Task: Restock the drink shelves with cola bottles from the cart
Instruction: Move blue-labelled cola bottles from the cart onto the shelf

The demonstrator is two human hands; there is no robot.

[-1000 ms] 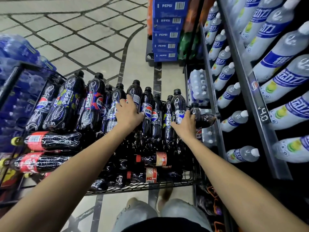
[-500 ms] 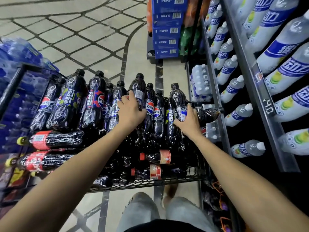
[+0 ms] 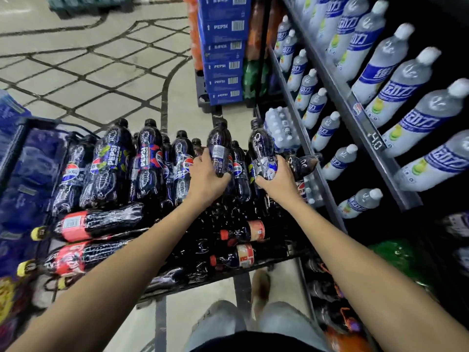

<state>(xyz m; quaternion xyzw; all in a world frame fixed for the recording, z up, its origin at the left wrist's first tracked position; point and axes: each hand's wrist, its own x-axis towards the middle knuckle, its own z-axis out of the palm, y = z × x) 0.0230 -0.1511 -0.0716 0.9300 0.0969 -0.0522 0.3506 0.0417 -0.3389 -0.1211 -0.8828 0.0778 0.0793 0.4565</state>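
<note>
While both hands close round bottles, the cart (image 3: 228, 276) sits just beside the drink shelves (image 3: 368, 125).
The left hand (image 3: 205, 179) wraps its fingers round the label band of one cola bottle (image 3: 219, 146), and the right hand (image 3: 279, 181) grips a second cola bottle (image 3: 261, 148) low on its body, both above the cart's packed rows. Full and rigid, they should feel weighty. The glossy plastic may slip, so the narrower middle looks the safest hold.
</note>
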